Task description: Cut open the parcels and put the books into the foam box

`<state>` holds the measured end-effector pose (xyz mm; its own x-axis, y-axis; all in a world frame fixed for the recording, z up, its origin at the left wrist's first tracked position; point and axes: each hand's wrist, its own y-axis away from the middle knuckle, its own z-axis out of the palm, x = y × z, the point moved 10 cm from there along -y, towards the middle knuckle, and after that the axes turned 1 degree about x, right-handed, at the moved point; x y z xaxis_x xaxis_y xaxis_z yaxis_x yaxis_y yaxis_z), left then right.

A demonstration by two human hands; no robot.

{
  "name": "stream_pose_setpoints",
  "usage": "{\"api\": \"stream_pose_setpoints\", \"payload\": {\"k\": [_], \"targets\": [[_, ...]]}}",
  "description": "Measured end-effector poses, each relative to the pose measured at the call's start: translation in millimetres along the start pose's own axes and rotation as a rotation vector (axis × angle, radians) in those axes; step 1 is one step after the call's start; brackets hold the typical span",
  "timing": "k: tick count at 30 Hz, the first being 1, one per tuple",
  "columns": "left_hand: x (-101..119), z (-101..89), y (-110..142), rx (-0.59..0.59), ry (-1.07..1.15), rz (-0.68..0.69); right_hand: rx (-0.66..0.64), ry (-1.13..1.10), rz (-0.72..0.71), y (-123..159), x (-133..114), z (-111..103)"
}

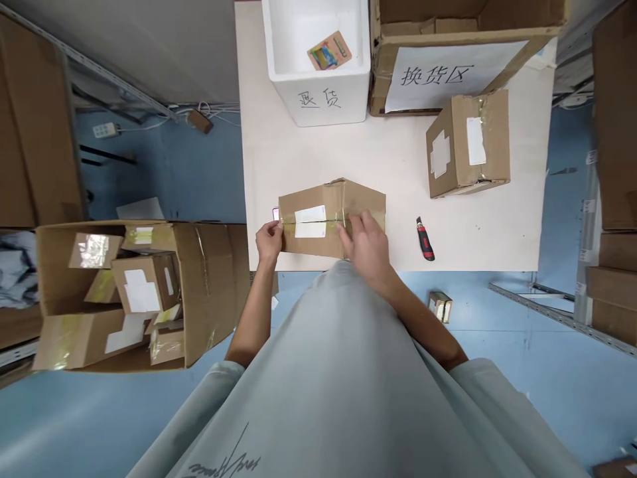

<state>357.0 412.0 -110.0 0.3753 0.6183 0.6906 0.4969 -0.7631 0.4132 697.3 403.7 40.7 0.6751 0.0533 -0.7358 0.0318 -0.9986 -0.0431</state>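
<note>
A taped cardboard box (311,192) lies on the table close to my body. A white label on it is crossed by a dark line running along the yellowish tape. At the box's left end, my left hand (269,241) pinches the edge near the end of that line. My right hand (367,247) rests on the right part of the box, with its thumb and fingers apart and slightly bent. To the right lies a red and black utility knife (424,240). Behind my left hand, a small pinkish-edged object (275,214) shows only in part.
A white foam bin (318,99) holding a colourful card (330,51) and a large labelled carton (448,76) stand at the back. Another taped box (468,146) stands at right. Left of the table, a big carton (213,285) holds several boxes. A small box (440,307) lies on the floor.
</note>
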Motion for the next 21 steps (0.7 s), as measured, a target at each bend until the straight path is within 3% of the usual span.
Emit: {"api": "stream_pose_setpoints", "payload": {"k": [3,8,12,16,19,21], "targets": [[12.1,1.8,3.8,-0.025,-0.005,0.012,0.03,0.003,-0.008,-4.7,17.6,-9.1],[33.1,26.1,25.1,-0.122,-0.004,0.057,0.018,0.048,0.13,1.4,107.8,-33.6],[48.8,50.0,40.3,-0.142,-0.074,0.101,0.011,-0.014,0.253,12.1,172.0,-38.2],[79.1,64.4,50.9,-0.044,-0.142,0.128,-0.046,-0.199,0.29,13.9,213.7,-48.5],[139.7,89.5,69.9,0.044,-0.133,0.337,0.129,-0.174,0.336,5.6,256.1,-106.5],[188.0,137.1,91.5,-0.062,-0.067,0.503,0.339,-0.083,0.399,-0.7,292.1,-162.9]]}}
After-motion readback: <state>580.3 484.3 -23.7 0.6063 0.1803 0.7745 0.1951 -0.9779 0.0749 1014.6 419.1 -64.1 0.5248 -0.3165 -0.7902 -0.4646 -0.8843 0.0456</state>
